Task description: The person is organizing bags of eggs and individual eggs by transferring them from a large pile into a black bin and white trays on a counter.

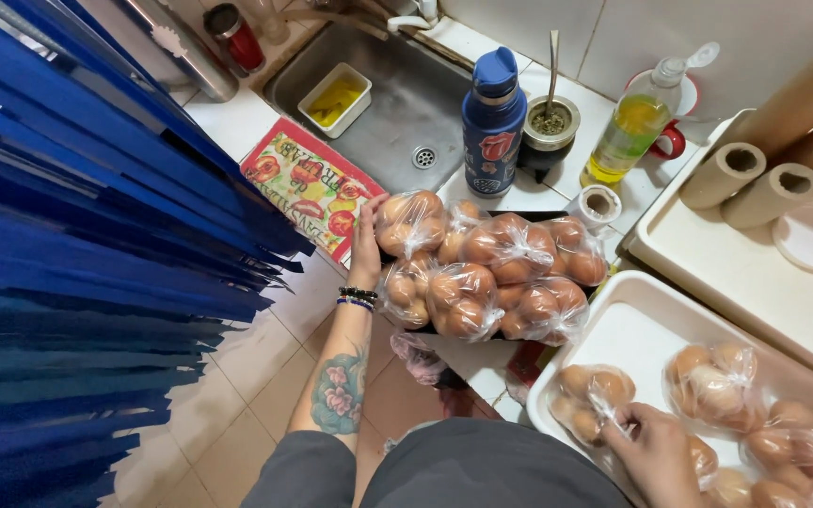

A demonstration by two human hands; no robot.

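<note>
My left hand (366, 246) reaches forward and rests against the left side of a pile of clear plastic bags of brown eggs (486, 273) stacked on the counter. Its fingers touch the nearest bag (410, 222); I cannot see whether they grip it. My right hand (656, 450) is low at the right, fingers pinched on the knotted top of another bag of eggs (590, 395) lying in a white tray (637, 315). More egg bags (717, 381) lie in the same tray to the right.
Behind the pile are a blue bottle (493, 118), a metal cup with a straw (550, 127) and a bottle of yellow liquid (634, 122). A steel sink (406, 94) holds a white tub. Cardboard tubes (755, 179) lie on a second tray. Blue slats (96, 245) hang at left.
</note>
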